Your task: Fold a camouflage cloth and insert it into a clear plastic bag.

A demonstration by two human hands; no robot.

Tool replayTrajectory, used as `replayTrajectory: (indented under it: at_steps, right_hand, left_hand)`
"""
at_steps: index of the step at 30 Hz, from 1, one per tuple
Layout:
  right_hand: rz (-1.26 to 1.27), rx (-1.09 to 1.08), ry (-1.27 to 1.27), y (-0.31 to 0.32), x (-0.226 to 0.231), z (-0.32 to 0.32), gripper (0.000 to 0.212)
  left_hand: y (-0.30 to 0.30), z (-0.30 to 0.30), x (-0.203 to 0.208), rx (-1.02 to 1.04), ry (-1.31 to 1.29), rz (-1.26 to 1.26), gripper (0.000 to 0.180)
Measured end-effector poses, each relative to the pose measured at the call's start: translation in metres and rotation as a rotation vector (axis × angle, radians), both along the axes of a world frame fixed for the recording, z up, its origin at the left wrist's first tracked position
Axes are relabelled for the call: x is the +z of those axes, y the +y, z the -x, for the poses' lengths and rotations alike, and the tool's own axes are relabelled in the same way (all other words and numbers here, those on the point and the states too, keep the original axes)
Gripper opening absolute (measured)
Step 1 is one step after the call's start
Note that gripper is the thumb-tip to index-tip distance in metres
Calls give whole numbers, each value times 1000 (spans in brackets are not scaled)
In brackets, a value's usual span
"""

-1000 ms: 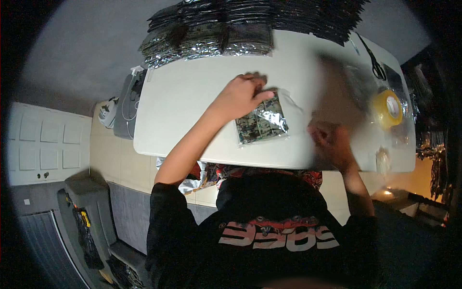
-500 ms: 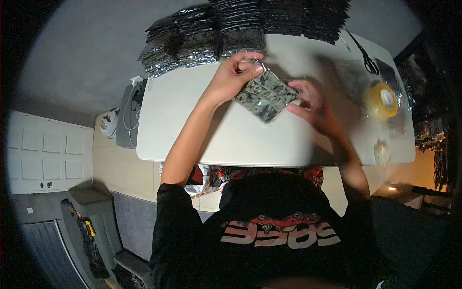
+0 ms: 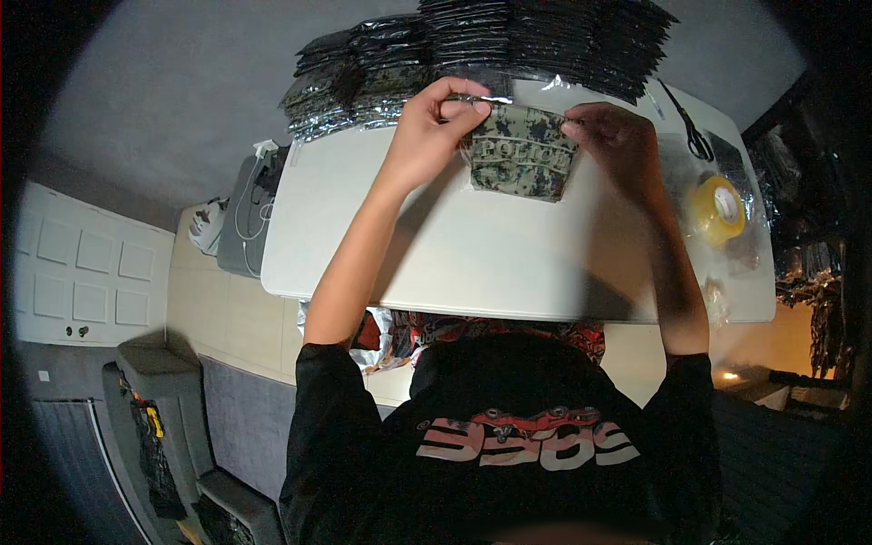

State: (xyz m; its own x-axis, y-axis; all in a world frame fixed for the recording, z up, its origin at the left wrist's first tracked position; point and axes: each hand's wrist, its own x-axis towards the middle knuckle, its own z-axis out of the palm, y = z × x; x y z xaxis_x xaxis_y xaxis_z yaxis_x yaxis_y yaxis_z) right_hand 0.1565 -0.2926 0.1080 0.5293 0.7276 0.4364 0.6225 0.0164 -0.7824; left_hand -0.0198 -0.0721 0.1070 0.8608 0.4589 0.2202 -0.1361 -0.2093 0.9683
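Note:
A folded camouflage cloth piece in a clear plastic bag (image 3: 522, 154) hangs between my hands above the white table (image 3: 436, 245). Raised lettering runs across its face. My left hand (image 3: 431, 132) pinches the bag's upper left corner between thumb and fingertips. At the upper right corner, my right hand (image 3: 618, 141) is closed on the edge, its thumb and index finger pressed together in shadow.
Behind the hands stand tall stacks of bagged dark packets (image 3: 509, 41), with camouflage ones (image 3: 354, 95) at the left. On the right lie black scissors (image 3: 692, 136), a yellow tape roll (image 3: 722, 207) and clear plastic. A grey box (image 3: 238, 232) with a cable adjoins the table's left side.
The bagged camouflage piece has turned from a diagonal tilt to nearly level, its lettering now facing up. My right hand has risen from its lower right side to the upper right corner.

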Motion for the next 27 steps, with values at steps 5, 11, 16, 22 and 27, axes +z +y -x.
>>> replayTrajectory:
  at_steps: [5, 11, 16, 22, 27]
  right_hand:
    - [-64, 23, 52, 2, -3, -6, 17]
    - [-24, 34, 89, 0, -7, -14, 18]
    - [-13, -2, 187, 1, 0, -3, 32]
    - [149, 5, 168, 1, -17, -18, 49]
    - [399, -319, -594, 7, -60, 7, 61]
  left_hand:
    - [3, 0, -1, -53, -16, 5, 25]
    - [-6, -1, -3, -34, -63, -107, 26]
    - [-4, -2, -10, 0, 2, -129, 33]
    - [-3, -1, -26, -98, 190, 50, 30]
    - [22, -3, -98, -14, 451, -370, 42]
